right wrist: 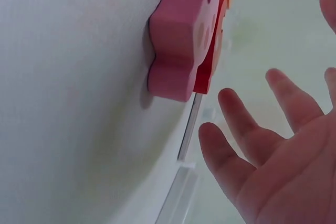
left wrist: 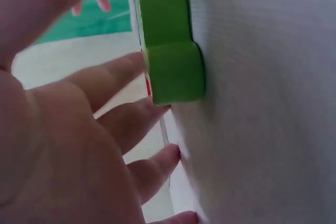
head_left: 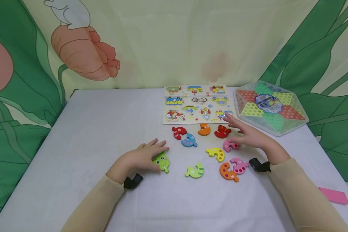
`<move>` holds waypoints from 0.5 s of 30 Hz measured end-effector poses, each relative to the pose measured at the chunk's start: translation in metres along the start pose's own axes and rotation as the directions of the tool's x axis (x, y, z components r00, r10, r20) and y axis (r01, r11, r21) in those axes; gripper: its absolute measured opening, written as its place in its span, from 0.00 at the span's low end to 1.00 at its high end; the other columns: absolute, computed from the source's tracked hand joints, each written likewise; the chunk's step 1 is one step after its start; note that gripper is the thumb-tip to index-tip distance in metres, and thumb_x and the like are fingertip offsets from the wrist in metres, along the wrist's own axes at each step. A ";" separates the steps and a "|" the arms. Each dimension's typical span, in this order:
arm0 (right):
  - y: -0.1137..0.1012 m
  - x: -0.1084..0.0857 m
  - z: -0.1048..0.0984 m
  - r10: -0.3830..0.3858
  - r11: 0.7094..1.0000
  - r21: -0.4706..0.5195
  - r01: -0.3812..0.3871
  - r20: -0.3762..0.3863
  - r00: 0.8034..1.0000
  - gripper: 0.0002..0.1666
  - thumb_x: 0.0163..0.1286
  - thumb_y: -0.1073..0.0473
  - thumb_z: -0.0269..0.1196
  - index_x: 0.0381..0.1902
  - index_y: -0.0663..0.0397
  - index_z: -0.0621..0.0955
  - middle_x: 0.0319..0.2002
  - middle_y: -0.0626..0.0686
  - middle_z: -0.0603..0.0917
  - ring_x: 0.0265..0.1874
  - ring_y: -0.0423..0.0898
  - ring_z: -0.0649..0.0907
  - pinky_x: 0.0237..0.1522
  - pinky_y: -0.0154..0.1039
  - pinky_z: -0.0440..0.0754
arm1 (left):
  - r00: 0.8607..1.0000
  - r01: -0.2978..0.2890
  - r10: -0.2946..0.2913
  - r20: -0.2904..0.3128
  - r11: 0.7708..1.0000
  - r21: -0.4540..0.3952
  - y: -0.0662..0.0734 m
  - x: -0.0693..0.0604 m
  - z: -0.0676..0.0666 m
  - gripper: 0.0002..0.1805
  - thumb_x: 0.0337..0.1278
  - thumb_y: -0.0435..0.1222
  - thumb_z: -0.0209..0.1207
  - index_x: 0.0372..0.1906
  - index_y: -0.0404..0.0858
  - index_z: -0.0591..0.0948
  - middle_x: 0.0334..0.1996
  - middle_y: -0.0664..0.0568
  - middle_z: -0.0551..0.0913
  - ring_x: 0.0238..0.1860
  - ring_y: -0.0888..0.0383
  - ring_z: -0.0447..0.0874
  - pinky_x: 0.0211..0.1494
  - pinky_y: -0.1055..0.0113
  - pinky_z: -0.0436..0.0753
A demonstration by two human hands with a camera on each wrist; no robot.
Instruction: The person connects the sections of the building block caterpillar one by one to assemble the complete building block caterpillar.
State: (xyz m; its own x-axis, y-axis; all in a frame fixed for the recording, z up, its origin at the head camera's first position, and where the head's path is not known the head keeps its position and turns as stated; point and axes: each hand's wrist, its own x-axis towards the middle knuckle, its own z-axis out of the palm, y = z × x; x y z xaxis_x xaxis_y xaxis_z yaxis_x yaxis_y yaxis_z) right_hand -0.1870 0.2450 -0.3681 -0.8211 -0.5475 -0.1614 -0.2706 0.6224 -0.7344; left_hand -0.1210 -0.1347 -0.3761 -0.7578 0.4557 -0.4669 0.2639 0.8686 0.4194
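Observation:
At the left of the puzzle pieces lies a green piece with a smiling face [head_left: 163,162]. My left hand [head_left: 139,157] is spread beside it, thumb and forefinger on either side and fingers nearly straight; whether they touch it I cannot tell. The green piece's edge [left wrist: 173,72] shows close to those fingers in the left wrist view. Over a pink piece [head_left: 228,145] hovers my right hand [head_left: 250,135], fingers spread and holding nothing. Around it lie a red piece numbered 2 [head_left: 222,131], a yellow piece [head_left: 216,153], a pink spotted piece [head_left: 240,166] and an orange piece [head_left: 228,172].
A light green piece [head_left: 195,171] lies mid-table. Farther back are red [head_left: 178,132], blue [head_left: 189,140] and orange [head_left: 204,129] pieces. Behind them stand a vehicle puzzle board [head_left: 174,92] and a clear hexagonal game box [head_left: 255,120]. A pink block [head_left: 334,196] sits at the right edge.

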 end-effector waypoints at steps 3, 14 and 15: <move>0.002 0.004 -0.001 0.020 1.000 -0.007 -0.020 0.024 0.999 0.50 0.62 0.56 0.60 0.72 0.40 0.41 0.70 0.58 0.54 0.65 0.64 0.59 0.57 0.68 0.59 | 1.000 -0.006 0.006 -0.015 1.000 -0.013 -0.003 0.003 0.001 0.39 0.42 0.46 0.65 0.65 0.53 0.65 0.71 0.60 0.51 0.73 0.52 0.36 0.69 0.42 0.44; 0.003 0.009 -0.008 0.045 0.999 0.014 -0.046 0.071 0.996 0.50 0.63 0.57 0.59 0.71 0.37 0.41 0.70 0.58 0.54 0.64 0.63 0.61 0.58 0.67 0.60 | 0.981 -0.104 0.086 -0.171 0.990 -0.097 -0.028 0.022 -0.007 0.35 0.41 0.41 0.68 0.59 0.42 0.68 0.66 0.50 0.59 0.69 0.50 0.51 0.70 0.52 0.56; 0.003 0.009 -0.008 0.047 0.999 0.018 -0.049 0.080 0.996 0.49 0.63 0.57 0.59 0.71 0.37 0.41 0.70 0.59 0.54 0.64 0.63 0.61 0.58 0.67 0.60 | 0.981 -0.101 0.083 -0.175 0.990 -0.098 -0.029 0.024 -0.008 0.33 0.41 0.42 0.67 0.58 0.43 0.69 0.66 0.50 0.59 0.69 0.50 0.51 0.70 0.52 0.56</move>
State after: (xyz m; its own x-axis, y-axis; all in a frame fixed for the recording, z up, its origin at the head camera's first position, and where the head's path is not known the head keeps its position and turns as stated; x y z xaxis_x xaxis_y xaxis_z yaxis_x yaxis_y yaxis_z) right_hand -0.1994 0.2461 -0.3661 -0.7900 -0.5606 -0.2483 -0.2208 0.6380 -0.7377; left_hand -0.1513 -0.1508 -0.3935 -0.8258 0.4852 -0.2874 0.2793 0.7946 0.5391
